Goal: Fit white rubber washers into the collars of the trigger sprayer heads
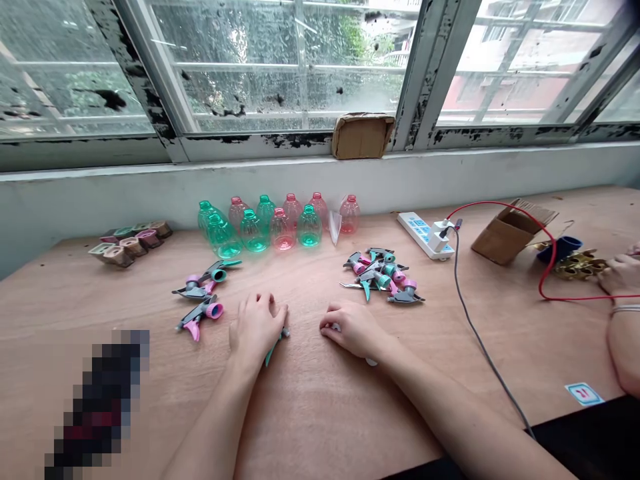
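Left hand: the left hand [256,327] rests on the desk [305,413], its fingers [267,310] curled narrow around a teal-and-grey sprayer part [274,350]; most of that part is hidden beneath the palm.
Right hand: the right hand [350,328] lies just beside the left, its fingers [333,323] curled narrow; a small white piece [371,362] shows under the hand; I cannot tell whether it is held.
Sprayer heads: one group of trigger sprayer heads [200,297] lies left of the hands, another [383,275] to the right; all are grey, pink and teal.
Bottles: teal and pink plastic bottles [265,227] stand in two rows beyond the hands; one pink bottle [349,215] stands at the right end.
Nearby: plastic caps [130,243] sit left of the bottles; a power strip [425,235] and a cardboard box [510,233] lie to the right.
Co-worker: another person's hand [620,275] touches gold parts [580,265] at the far right.
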Demonstrator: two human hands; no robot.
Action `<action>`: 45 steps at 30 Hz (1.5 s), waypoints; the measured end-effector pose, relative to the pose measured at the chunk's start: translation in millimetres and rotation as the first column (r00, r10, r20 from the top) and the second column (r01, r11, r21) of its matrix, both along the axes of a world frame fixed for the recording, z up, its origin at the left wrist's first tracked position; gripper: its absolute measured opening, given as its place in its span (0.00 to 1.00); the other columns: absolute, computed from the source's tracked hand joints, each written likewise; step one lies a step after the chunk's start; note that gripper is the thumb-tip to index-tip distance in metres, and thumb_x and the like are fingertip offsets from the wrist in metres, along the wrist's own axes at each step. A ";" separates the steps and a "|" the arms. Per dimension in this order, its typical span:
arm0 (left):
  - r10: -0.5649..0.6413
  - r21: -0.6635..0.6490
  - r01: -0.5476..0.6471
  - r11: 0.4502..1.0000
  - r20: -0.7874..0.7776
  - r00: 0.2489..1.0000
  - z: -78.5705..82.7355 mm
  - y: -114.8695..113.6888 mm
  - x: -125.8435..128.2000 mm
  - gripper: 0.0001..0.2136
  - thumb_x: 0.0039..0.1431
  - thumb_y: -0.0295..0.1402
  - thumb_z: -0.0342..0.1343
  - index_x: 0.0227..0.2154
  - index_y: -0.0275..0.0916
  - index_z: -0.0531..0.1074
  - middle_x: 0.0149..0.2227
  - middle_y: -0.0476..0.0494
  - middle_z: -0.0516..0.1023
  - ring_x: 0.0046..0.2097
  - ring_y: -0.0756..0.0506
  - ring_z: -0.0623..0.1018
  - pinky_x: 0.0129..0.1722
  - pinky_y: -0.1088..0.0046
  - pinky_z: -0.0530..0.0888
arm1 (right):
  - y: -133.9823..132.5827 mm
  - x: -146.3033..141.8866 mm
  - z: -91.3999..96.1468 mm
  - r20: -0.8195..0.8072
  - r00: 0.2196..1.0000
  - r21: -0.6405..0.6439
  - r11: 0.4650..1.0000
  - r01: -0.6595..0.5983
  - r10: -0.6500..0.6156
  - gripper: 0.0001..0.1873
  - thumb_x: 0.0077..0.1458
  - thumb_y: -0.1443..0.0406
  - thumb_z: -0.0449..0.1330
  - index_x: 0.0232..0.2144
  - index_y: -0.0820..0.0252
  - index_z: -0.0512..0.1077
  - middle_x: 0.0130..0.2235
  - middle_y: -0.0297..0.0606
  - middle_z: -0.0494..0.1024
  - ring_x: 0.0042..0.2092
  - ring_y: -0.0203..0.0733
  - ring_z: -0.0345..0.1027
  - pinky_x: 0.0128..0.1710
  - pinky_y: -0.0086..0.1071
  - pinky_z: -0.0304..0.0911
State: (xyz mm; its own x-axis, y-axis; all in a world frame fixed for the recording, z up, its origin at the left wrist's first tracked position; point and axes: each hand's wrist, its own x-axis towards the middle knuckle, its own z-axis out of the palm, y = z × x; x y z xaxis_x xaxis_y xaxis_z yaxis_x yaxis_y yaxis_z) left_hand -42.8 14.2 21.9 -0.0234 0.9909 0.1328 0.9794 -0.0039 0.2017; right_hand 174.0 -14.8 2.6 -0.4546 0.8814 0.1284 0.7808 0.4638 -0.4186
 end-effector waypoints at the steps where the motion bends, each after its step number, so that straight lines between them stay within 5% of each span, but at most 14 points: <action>1: -0.001 0.000 0.001 1.000 -0.003 1.000 -0.1 -0.4 0.9 0.16 0.60 0.47 0.46 0.39 0.42 0.72 0.47 0.39 0.74 0.53 0.35 0.71 0.44 0.58 0.71 | 0.4 -1.3 0.4 0.007 1.000 -0.005 1.000 0.007 -0.007 0.07 0.59 0.63 0.60 0.34 0.54 0.79 0.38 0.35 0.78 0.43 0.41 0.70 0.40 0.31 0.58; 11: 0.007 -0.014 -0.007 1.000 0.008 1.000 0.4 0.9 1.0 0.16 0.60 0.47 0.47 0.40 0.42 0.72 0.48 0.39 0.74 0.54 0.35 0.70 0.46 0.58 0.71 | 0.2 3.2 2.2 0.068 0.998 0.062 0.998 -0.016 0.012 0.07 0.59 0.64 0.61 0.32 0.60 0.76 0.37 0.39 0.79 0.43 0.44 0.66 0.43 0.34 0.58; 16: -0.010 0.009 0.009 1.000 0.017 1.000 -0.8 0.3 -0.2 0.15 0.60 0.45 0.47 0.40 0.42 0.73 0.47 0.39 0.75 0.52 0.37 0.71 0.49 0.60 0.70 | 2.4 12.1 5.4 0.018 0.997 0.008 0.997 -0.071 0.071 0.05 0.58 0.67 0.62 0.33 0.57 0.79 0.36 0.37 0.80 0.41 0.42 0.66 0.44 0.34 0.56; 25: -0.040 0.020 0.040 0.999 0.007 0.999 -0.8 -2.4 0.9 0.15 0.60 0.45 0.48 0.41 0.42 0.73 0.46 0.38 0.76 0.50 0.36 0.73 0.46 0.61 0.71 | 3.1 5.7 11.5 0.150 0.988 -0.095 0.995 0.041 -0.026 0.05 0.57 0.65 0.61 0.30 0.59 0.76 0.37 0.41 0.79 0.43 0.45 0.67 0.43 0.35 0.57; 31: -0.040 0.024 0.040 0.999 -0.010 0.999 -1.6 -0.4 1.0 0.15 0.60 0.45 0.47 0.39 0.42 0.73 0.45 0.39 0.76 0.50 0.36 0.73 0.46 0.61 0.71 | -1.0 5.5 13.2 0.266 0.960 0.008 0.996 -0.091 0.086 0.10 0.62 0.66 0.54 0.34 0.64 0.75 0.40 0.47 0.78 0.44 0.47 0.66 0.46 0.37 0.57; 36: -0.046 0.034 0.046 0.998 -0.018 0.999 -2.8 -1.6 1.0 0.16 0.60 0.45 0.47 0.39 0.42 0.73 0.44 0.38 0.75 0.50 0.36 0.73 0.46 0.60 0.71 | -0.7 12.9 21.1 0.113 0.981 -0.040 0.987 -0.154 0.157 0.09 0.61 0.67 0.56 0.31 0.63 0.74 0.35 0.41 0.78 0.39 0.42 0.67 0.42 0.34 0.60; 39: -0.057 0.031 0.057 0.998 -0.014 0.998 -2.4 -2.7 2.2 0.16 0.60 0.44 0.47 0.40 0.41 0.73 0.45 0.37 0.75 0.50 0.35 0.73 0.45 0.58 0.72 | 25.3 17.8 41.5 -0.032 0.977 -0.147 0.966 -0.211 0.209 0.07 0.58 0.68 0.59 0.29 0.61 0.76 0.28 0.34 0.77 0.31 0.36 0.66 0.34 0.28 0.60; 42: -0.054 0.026 0.053 0.998 0.009 0.999 -2.7 -2.0 2.8 0.15 0.60 0.44 0.48 0.40 0.42 0.73 0.45 0.38 0.75 0.51 0.36 0.72 0.47 0.59 0.71 | 62.5 24.1 61.1 -0.105 0.994 -0.008 1.000 -0.009 0.008 0.18 0.64 0.71 0.46 0.48 0.64 0.74 0.45 0.44 0.78 0.37 0.38 0.67 0.43 0.34 0.61; 45: -0.053 0.030 0.051 0.998 0.051 0.997 -3.4 -0.7 1.0 0.14 0.60 0.44 0.49 0.39 0.41 0.73 0.45 0.38 0.76 0.51 0.37 0.73 0.48 0.61 0.71 | 75.7 30.6 63.5 -0.260 0.958 0.088 0.985 0.148 -0.120 0.25 0.60 0.69 0.54 0.60 0.58 0.64 0.57 0.44 0.72 0.36 0.35 0.68 0.46 0.34 0.62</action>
